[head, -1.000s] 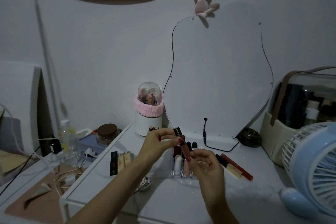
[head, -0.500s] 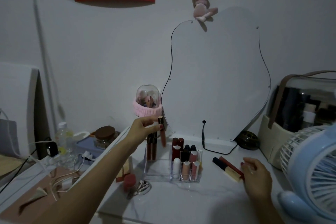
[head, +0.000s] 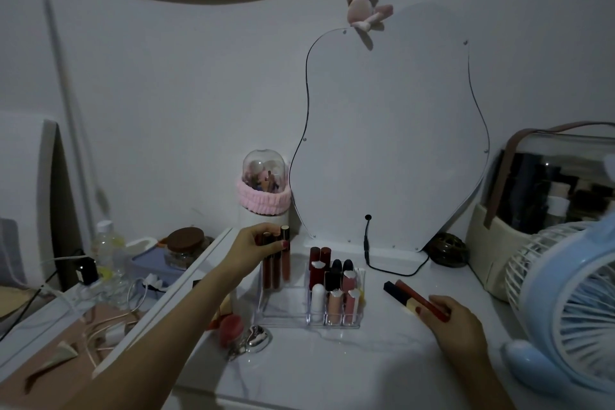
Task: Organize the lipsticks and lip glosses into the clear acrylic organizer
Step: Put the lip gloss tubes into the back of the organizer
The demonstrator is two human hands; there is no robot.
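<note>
Left hand (head: 258,245) pinches the tops of upright lip glosses (head: 276,263), seating them in the clear acrylic organizer (head: 286,309)'s far-left compartment; right hand (head: 457,319) apparently closes on two loose tubes (head: 412,298) lying right of it.

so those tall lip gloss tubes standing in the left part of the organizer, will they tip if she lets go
Probably they lean rather than fall: the lip gloss tubes are tall and slim, standing in a wide open compartment of the acrylic organizer. The left hand holds their caps, hinting they need steadying. They look stiff and light, so a nudge could topple them.
</note>
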